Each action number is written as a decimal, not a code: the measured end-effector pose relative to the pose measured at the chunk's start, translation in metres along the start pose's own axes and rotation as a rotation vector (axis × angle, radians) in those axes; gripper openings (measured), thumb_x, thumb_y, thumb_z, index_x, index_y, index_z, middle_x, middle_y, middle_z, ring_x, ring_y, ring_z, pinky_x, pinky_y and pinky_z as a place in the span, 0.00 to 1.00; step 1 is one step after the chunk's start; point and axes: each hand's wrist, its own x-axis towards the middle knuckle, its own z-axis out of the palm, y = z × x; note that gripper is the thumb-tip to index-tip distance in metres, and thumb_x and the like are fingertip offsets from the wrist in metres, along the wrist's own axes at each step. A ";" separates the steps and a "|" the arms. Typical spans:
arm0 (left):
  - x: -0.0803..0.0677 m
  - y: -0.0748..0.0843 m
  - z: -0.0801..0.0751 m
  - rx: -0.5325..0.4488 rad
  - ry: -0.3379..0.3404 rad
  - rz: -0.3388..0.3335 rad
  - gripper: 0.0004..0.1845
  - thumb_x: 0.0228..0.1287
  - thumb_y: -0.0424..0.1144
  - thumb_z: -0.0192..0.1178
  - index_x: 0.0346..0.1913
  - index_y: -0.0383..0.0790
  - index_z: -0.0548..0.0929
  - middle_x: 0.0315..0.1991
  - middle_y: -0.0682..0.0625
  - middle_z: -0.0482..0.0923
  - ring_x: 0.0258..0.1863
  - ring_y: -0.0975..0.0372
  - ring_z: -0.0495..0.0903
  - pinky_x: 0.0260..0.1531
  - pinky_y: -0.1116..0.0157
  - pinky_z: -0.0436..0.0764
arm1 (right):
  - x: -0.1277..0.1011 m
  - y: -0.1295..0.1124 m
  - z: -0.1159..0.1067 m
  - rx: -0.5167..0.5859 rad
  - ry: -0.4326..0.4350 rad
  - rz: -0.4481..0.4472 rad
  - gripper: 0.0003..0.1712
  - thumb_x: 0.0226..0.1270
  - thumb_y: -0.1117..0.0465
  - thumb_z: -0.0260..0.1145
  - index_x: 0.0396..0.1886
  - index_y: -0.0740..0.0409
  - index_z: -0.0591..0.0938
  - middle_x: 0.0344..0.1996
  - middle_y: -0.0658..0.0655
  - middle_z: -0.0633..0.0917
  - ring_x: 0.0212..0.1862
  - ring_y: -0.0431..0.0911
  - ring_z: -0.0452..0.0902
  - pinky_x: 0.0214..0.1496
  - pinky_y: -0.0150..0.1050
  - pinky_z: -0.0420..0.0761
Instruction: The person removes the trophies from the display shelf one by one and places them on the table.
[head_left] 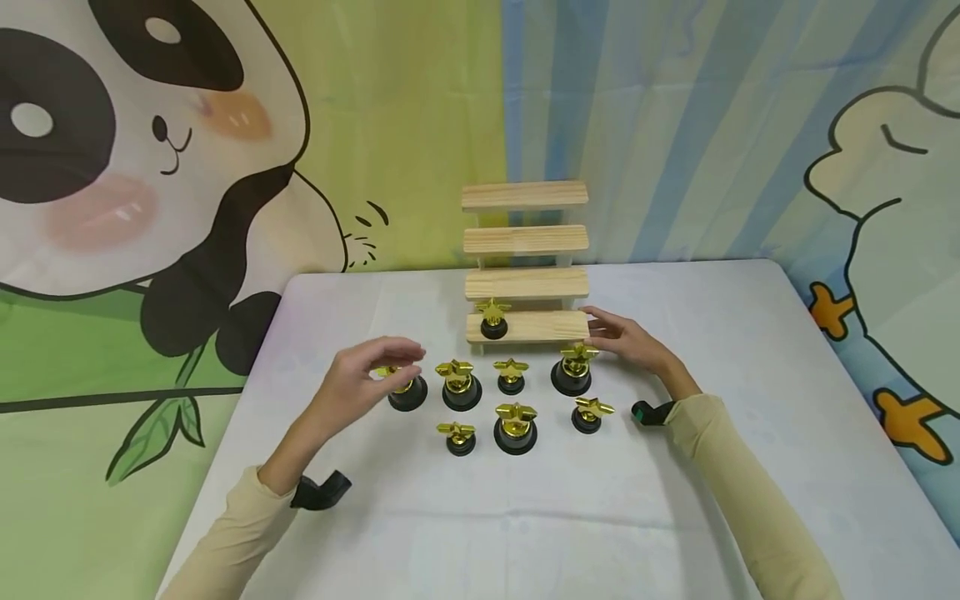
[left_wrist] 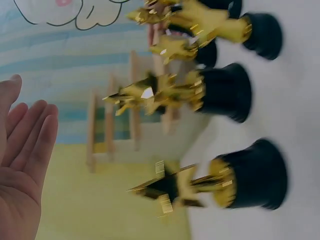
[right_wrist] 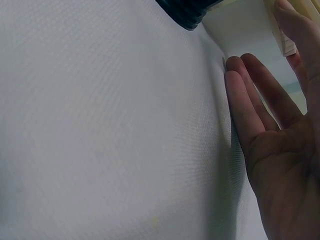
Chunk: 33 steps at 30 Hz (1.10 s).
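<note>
Hovering released beside the far-left trophy (head_left: 407, 388), the left hand (head_left: 367, 375) holds nothing; the right hand (head_left: 626, 340), fingers straight, steadies the stepped shelf (head_left: 525, 327).

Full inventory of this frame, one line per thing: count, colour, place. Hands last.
Star trophies on table: seven, gold stars on black bases, two rows in front of the stand.
Star trophy on stand: one, gold on black, left end of the lowest step.
Stepped stand: one, pale wood, four steps, back middle of the table.
Table: one, white cloth cover.
Backdrop: one, cartoon panda print, green, yellow and blue.
Wrist cameras: two, black, one on each wrist.
Left hand: open, at the leftmost trophy of the back row.
Right hand: open, fingers flat by the stand's right end.
</note>
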 end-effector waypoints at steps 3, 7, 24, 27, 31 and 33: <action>0.026 0.003 -0.016 0.033 0.022 0.052 0.17 0.53 0.24 0.69 0.47 0.37 0.84 0.42 0.45 0.87 0.41 0.64 0.86 0.43 0.75 0.84 | 0.000 -0.001 0.000 0.005 0.002 0.000 0.38 0.69 0.54 0.64 0.75 0.46 0.60 0.67 0.68 0.72 0.68 0.61 0.68 0.64 0.53 0.76; 0.058 0.003 -0.031 0.046 0.024 0.037 0.13 0.56 0.27 0.68 0.46 0.37 0.84 0.42 0.45 0.87 0.42 0.71 0.84 0.43 0.78 0.82 | 0.000 0.000 0.000 0.004 -0.006 0.007 0.38 0.69 0.53 0.64 0.75 0.46 0.60 0.67 0.68 0.71 0.69 0.61 0.67 0.65 0.54 0.75; 0.147 -0.041 0.014 0.089 -0.297 -0.021 0.14 0.64 0.38 0.64 0.48 0.33 0.82 0.43 0.45 0.85 0.43 0.59 0.84 0.46 0.68 0.84 | -0.001 -0.002 -0.001 0.031 -0.004 0.010 0.37 0.70 0.56 0.63 0.76 0.48 0.60 0.66 0.68 0.72 0.68 0.61 0.68 0.61 0.45 0.79; 0.149 -0.046 0.028 0.122 -0.383 -0.049 0.15 0.64 0.39 0.65 0.49 0.32 0.81 0.44 0.44 0.84 0.44 0.58 0.84 0.48 0.65 0.84 | -0.001 -0.002 -0.001 0.025 -0.001 0.019 0.38 0.70 0.55 0.63 0.76 0.47 0.59 0.67 0.68 0.71 0.69 0.61 0.67 0.62 0.46 0.79; 0.149 -0.050 0.039 0.155 -0.430 -0.075 0.15 0.63 0.38 0.65 0.48 0.32 0.82 0.43 0.45 0.84 0.44 0.57 0.84 0.48 0.63 0.84 | 0.000 -0.001 0.000 0.018 -0.001 0.023 0.38 0.70 0.54 0.63 0.76 0.47 0.60 0.67 0.67 0.71 0.69 0.61 0.67 0.64 0.51 0.77; 0.149 -0.052 0.043 0.160 -0.439 -0.078 0.14 0.63 0.37 0.65 0.47 0.32 0.83 0.42 0.45 0.85 0.43 0.58 0.85 0.47 0.64 0.85 | 0.000 -0.001 0.000 0.016 0.000 0.024 0.38 0.70 0.54 0.63 0.76 0.46 0.60 0.67 0.67 0.71 0.69 0.61 0.67 0.64 0.51 0.77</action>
